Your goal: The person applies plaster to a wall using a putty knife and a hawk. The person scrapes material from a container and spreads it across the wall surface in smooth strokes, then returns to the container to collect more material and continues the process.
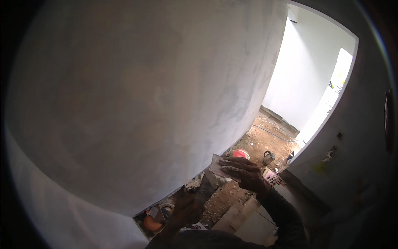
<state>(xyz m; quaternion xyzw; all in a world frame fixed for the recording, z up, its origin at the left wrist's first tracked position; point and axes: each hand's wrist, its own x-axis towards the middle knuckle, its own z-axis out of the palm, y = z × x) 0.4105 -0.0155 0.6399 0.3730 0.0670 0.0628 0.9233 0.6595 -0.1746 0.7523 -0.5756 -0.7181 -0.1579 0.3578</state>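
Note:
My right hand (244, 171) is raised in front of the lower part of a smooth, pale grey plastered wall (145, 95). Its fingers lie stretched over a flat, pale grey rectangular pad (216, 164) and press it from above; dust coats the fingers. Whether the pad touches the wall I cannot tell. Lower and to the left, my left hand (188, 207) hangs in shadow near the foot of the wall. Its fingers are dark and smeared, so their shape does not show.
A doorway (317, 66) opens at the upper right. On the dirt floor (265, 135) are a dark jug-like container (268, 157), a red round thing (240, 154) and pale boards (244, 218). An orange rounded object (151, 223) lies in the lower left corner. A cable (271, 133) crosses the ground.

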